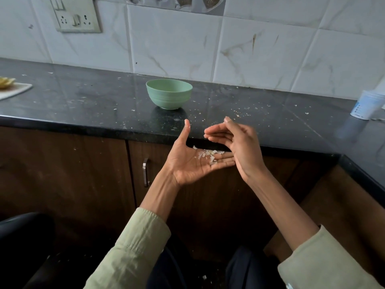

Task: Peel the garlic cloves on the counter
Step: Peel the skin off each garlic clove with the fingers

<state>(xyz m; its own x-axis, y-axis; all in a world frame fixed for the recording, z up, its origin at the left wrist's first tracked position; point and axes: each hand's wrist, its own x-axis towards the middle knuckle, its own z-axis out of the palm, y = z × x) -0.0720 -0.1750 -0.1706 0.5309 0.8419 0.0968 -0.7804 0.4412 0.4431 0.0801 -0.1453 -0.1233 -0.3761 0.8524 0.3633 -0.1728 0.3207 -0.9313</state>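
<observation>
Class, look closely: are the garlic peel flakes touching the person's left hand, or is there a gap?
Touching. The head view shows the garlic peel flakes lying directly on the open, upturned left hand.

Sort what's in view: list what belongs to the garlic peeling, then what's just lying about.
Job in hand:
left hand, palm up
garlic skins on its palm
right hand, open beside it
green bowl
counter

Lying about:
white cup
white board
wall socket

Pale papery garlic skins [208,155], small torn flakes, loose heap on upturned left palm [191,163], below counter edge
</observation>
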